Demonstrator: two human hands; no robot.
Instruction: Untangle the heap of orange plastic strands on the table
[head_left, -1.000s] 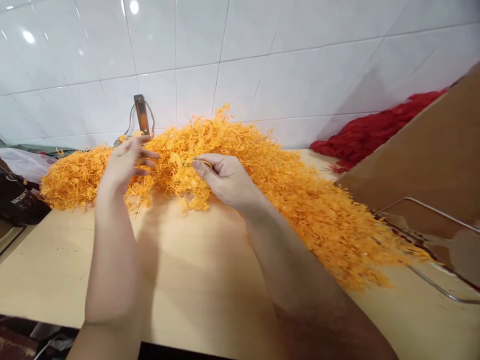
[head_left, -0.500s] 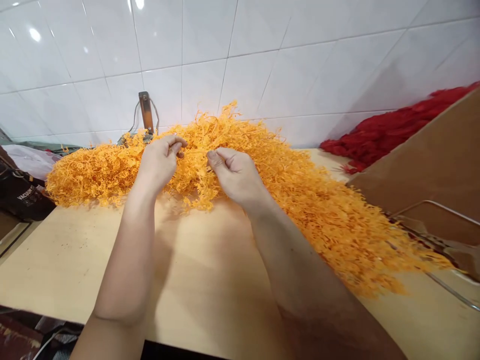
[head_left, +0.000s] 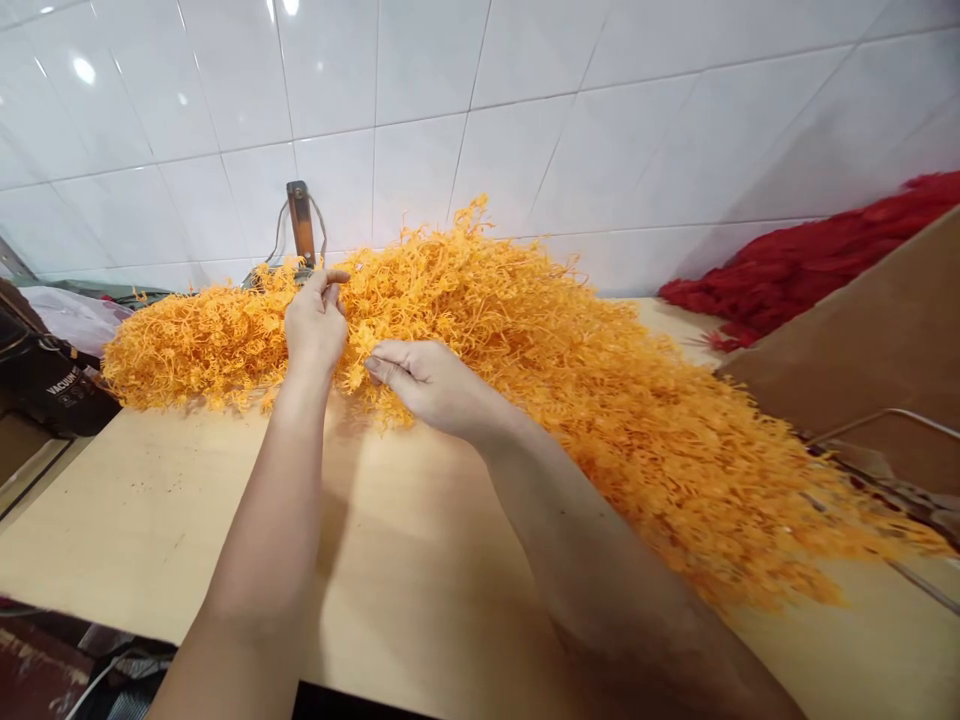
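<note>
– where is the orange foliage (head_left: 465, 290)?
– heaped along the back of the surface (head_left: 420, 560), up towards the tiled wall (head_left: 615, 130). it runs from beside the black bag (head_left: 67, 390) at the left to near the cardboard (head_left: 862, 370) at the right.

– and the hands?
– both are at the front of the middle of the heap. the right hand (head_left: 427, 380) has its thumb and forefinger pressed together, right against the frilly sprigs. i cannot tell whether a stem is caught between them.

– the left one?
– the left hand (head_left: 315, 325) is a little further back, its fingers loosely curled and the forefinger reaching out over the orange. from here i cannot tell if it pinches anything.

– so which step is this, would you say?
– fine fingertip work on a small part of the heap, i think, with the two hands near each other but apart. the bulk just lies there.

– what does the next move call for?
– a light, exact grip, in my judgement. those sprigs look tangly, so a hard tug could drag neighbours along. one hand could steady the clump while the other works a single stem.

– and the red pile (head_left: 817, 255)?
– behind the cardboard, well away from both hands.
</note>
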